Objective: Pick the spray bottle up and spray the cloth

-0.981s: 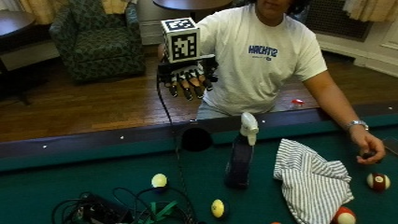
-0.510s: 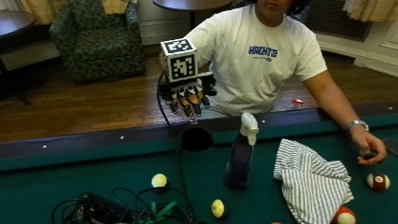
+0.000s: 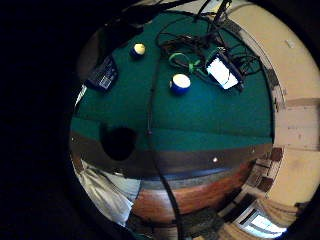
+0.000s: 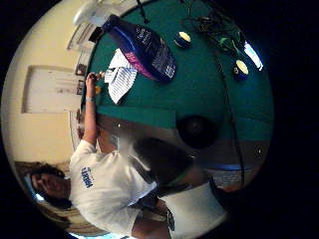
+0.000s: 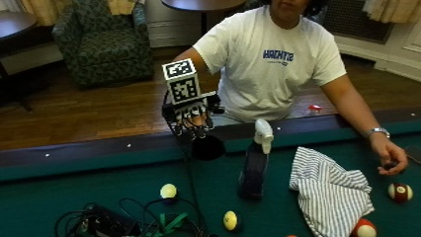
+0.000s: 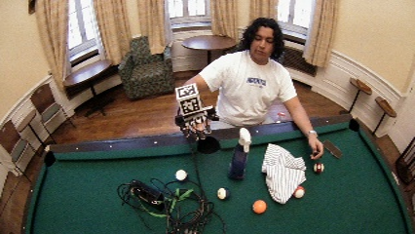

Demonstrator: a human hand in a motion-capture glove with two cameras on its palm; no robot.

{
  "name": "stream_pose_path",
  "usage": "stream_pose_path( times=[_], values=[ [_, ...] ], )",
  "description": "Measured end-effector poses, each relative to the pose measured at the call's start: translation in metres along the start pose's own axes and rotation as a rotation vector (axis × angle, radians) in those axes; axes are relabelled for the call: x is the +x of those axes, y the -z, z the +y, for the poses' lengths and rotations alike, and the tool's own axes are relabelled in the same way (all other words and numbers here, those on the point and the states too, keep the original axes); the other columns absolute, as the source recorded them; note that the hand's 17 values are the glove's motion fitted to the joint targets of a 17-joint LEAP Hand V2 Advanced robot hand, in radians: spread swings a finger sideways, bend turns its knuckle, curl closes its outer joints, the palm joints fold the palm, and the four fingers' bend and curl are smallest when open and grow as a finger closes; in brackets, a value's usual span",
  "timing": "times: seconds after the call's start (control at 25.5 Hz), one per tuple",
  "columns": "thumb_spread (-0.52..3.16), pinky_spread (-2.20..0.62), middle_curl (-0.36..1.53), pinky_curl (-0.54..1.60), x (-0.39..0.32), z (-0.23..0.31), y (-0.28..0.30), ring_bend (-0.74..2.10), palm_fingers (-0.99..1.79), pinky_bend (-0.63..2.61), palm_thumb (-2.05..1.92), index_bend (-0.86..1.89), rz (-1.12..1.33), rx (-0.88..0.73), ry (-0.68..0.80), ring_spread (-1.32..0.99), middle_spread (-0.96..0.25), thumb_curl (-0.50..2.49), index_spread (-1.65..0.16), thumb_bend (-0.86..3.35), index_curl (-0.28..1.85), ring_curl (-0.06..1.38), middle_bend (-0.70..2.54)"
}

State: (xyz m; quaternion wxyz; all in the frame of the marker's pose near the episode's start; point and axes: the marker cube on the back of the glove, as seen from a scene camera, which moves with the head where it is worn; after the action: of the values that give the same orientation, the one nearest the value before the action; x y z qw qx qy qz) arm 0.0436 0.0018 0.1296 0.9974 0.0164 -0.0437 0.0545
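- The gloved right hand [image 5: 192, 121] hangs above the wooden rail of the pool table [image 5: 79, 197], palm down, fingers apart, pointing downward and holding nothing.
- The spray bottle [image 5: 255, 163] stands upright on the green felt, near the hand at about 4 o'clock from it in the outside view, not touched by either hand.
- The striped cloth [image 5: 332, 190] lies crumpled on the felt just beside the bottle, at its 3 o'clock, with a narrow strip of felt between them.
- The bare left hand [image 5: 393, 160] rests on the felt beyond the cloth, near a red and white ball [image 5: 399, 191].
- Step in hand, as I judge it: the reach to the bottle. It is best to come in from the rail side, wrap the fingers round the neck just under the white trigger head [image 5: 263, 134], and keep 1 finger free for the trigger.
- The bottle is tall and narrow, so a sideways knock could tip it; closing on it from both sides at once would avoid that.
- The bottle's long axis is vertical, base on the felt, white head at 12 o'clock.
- Which way the nozzle faces I cannot tell for sure; the head seems turned toward the cloth side, so a small twist of the wrist may be needed before squeezing.
- 2 yellow balls [image 5: 168, 190] lie on the felt at about 8 o'clock from the bottle, clear of the reach.
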Motion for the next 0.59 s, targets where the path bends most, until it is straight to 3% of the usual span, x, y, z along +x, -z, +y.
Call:
stream_pose_path(
  times=[0.59],
  values=[
    [0.97, 0.24, 0.3, 0.32, -0.043, -0.044, -0.025, 0.42, 0.23, 0.48, 0.34, 0.14, -0.267, 0.037, 0.056, -0.05, -0.07, 0.3, -0.4, -0.01, 0.19, 0.26, 0.23]
  ],
)
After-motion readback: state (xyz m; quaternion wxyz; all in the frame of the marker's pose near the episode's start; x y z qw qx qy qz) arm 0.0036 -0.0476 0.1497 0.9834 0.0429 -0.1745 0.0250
